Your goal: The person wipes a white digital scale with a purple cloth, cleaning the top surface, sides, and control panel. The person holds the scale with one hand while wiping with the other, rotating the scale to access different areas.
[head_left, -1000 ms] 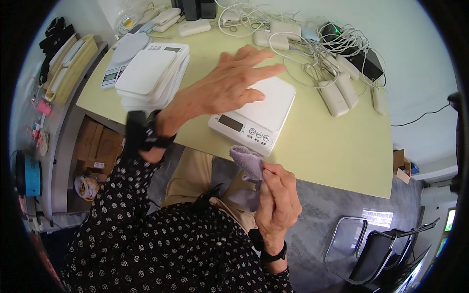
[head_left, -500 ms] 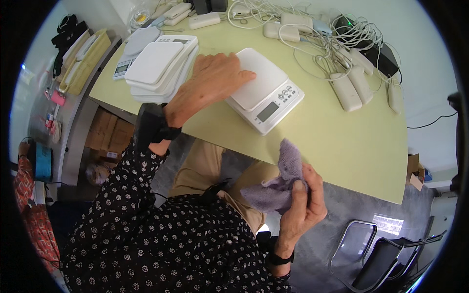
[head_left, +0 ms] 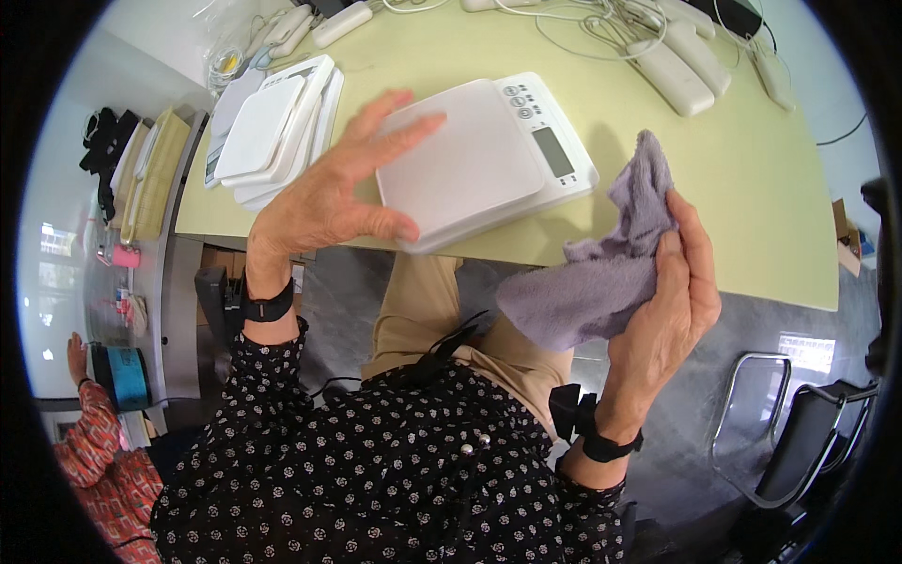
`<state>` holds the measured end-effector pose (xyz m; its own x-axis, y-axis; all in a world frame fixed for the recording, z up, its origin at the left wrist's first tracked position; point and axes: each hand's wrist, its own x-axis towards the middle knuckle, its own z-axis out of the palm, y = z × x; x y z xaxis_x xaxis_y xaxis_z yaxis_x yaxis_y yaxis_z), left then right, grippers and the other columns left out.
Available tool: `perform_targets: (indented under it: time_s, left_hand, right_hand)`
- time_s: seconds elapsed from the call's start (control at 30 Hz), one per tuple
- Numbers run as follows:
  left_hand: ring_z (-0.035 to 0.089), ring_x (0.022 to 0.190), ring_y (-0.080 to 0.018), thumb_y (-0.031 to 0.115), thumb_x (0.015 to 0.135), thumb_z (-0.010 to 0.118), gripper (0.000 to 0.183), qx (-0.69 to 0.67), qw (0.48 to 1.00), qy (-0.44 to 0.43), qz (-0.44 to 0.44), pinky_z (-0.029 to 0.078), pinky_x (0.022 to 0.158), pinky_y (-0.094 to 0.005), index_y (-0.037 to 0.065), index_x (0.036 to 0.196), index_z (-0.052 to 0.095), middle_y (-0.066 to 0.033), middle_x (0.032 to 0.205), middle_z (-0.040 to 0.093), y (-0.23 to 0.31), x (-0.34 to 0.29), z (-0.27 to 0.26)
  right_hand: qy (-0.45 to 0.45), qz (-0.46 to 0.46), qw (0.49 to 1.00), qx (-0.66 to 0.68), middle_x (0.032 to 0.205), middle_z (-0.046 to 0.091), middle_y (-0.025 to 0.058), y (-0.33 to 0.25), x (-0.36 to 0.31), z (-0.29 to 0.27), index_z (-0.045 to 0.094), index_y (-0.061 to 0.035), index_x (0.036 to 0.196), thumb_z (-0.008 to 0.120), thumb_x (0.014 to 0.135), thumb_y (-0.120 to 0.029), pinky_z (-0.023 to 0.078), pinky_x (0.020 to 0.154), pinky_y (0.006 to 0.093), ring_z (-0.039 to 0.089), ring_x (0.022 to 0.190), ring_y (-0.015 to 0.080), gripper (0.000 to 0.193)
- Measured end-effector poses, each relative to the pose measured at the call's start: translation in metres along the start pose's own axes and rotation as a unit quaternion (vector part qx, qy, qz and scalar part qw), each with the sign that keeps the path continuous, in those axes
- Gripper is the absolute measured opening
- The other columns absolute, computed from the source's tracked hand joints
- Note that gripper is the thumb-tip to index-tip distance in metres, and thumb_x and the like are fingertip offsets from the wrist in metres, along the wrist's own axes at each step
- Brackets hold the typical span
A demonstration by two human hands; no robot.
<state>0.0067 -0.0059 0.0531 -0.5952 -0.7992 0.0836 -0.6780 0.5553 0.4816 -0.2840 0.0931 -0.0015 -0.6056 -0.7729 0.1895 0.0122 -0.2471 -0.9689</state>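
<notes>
A white digital kitchen scale (head_left: 460, 160) lies near the front edge of the table, its grey display and buttons facing right. My left hand (head_left: 343, 183) is open at the scale's left side, thumb and fingers spread around the near and far corners of its square platform. The fingers are a bit blurred, so I cannot tell whether they touch it. In my right hand (head_left: 672, 291) is a purple-grey cloth (head_left: 597, 287), pinched between thumb and fingers. The cloth hangs in loose folds over the front edge, just right of the scale.
Stacked white scales (head_left: 272, 127) stand at the table's (head_left: 742, 226) left. Pale adapters (head_left: 672, 80) with tangled cables lie at the back right. A black chair (head_left: 808, 442) is on the floor at right. Another person's patterned sleeve (head_left: 99, 423) shows at far left.
The scale has turned counterclockwise, its display swinging from the near right to the right. My left hand has spread its fingers. My right hand has raised the cloth, now more unfolded, beside the scale.
</notes>
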Motion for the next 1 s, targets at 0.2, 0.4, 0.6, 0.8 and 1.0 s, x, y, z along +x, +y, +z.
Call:
perform_targets:
  time_s: [0.2, 0.4, 0.6, 0.8, 1.0]
  left_hand:
    - [0.024, 0.157, -0.0436, 0.068, 0.067, 0.086, 0.109, -0.034, 0.998, -0.035, 0.026, 0.029, 0.125, -0.0521, 0.018, 0.157, 0.052, -0.0252, 0.169, 0.026, -0.003, -0.002, 0.008]
    - [0.030, 0.150, -0.0487, 0.071, 0.082, 0.076, 0.107, -0.015, 0.996, 0.073, -0.042, 0.031, 0.122, -0.0507, -0.005, 0.152, 0.050, -0.0358, 0.162, 0.028, 0.010, 0.013, 0.033]
    - [0.029, 0.151, -0.0473, 0.071, 0.081, 0.077, 0.108, -0.057, 0.992, 0.096, -0.055, 0.029, 0.123, -0.0523, -0.002, 0.155, 0.047, -0.0337, 0.164, 0.027, 0.008, 0.022, 0.037]
    - [0.026, 0.154, -0.0428, 0.053, 0.073, 0.091, 0.104, -0.024, 0.997, 0.059, 0.036, 0.026, 0.125, -0.0516, 0.015, 0.160, 0.048, -0.0265, 0.167, 0.025, -0.004, 0.013, 0.030]
    - [0.028, 0.152, -0.0399, 0.038, 0.070, 0.094, 0.098, 0.024, 0.995, 0.090, 0.044, 0.026, 0.126, -0.0497, 0.021, 0.157, 0.052, -0.0193, 0.167, 0.028, -0.006, 0.016, 0.047]
  right_hand:
    - [-0.012, 0.013, 0.998, 0.067, 0.111, 0.070, 0.0038, 0.004, -0.001, 0.004, 0.068, 0.0043, 0.131, 0.071, 0.099, -0.009, 0.050, 0.084, 0.0232, 0.060, 0.094, 0.0084, 0.035]
    - [-0.045, -0.022, 0.998, -0.034, 0.097, 0.069, 0.0036, -0.002, 0.003, 0.011, 0.068, 0.0051, 0.128, 0.070, 0.097, -0.005, 0.048, 0.074, 0.0236, 0.057, 0.083, 0.0083, 0.033]
    - [-0.091, -0.042, 0.990, -0.101, 0.094, 0.074, 0.0148, -0.002, 0.022, 0.024, 0.068, 0.0072, 0.125, 0.064, 0.098, -0.009, 0.053, 0.078, 0.0325, 0.066, 0.085, 0.0188, 0.032]
    - [-0.109, -0.040, 0.984, -0.134, 0.102, 0.075, 0.0208, 0.003, 0.031, 0.027, 0.070, 0.0064, 0.124, 0.062, 0.095, -0.007, 0.054, 0.084, 0.0362, 0.070, 0.089, 0.0268, 0.033]
    - [-0.132, -0.031, 0.976, -0.169, 0.093, 0.071, 0.0042, 0.007, 0.041, 0.037, 0.073, 0.0033, 0.127, 0.064, 0.092, -0.006, 0.048, 0.071, 0.0243, 0.058, 0.077, 0.0094, 0.037]
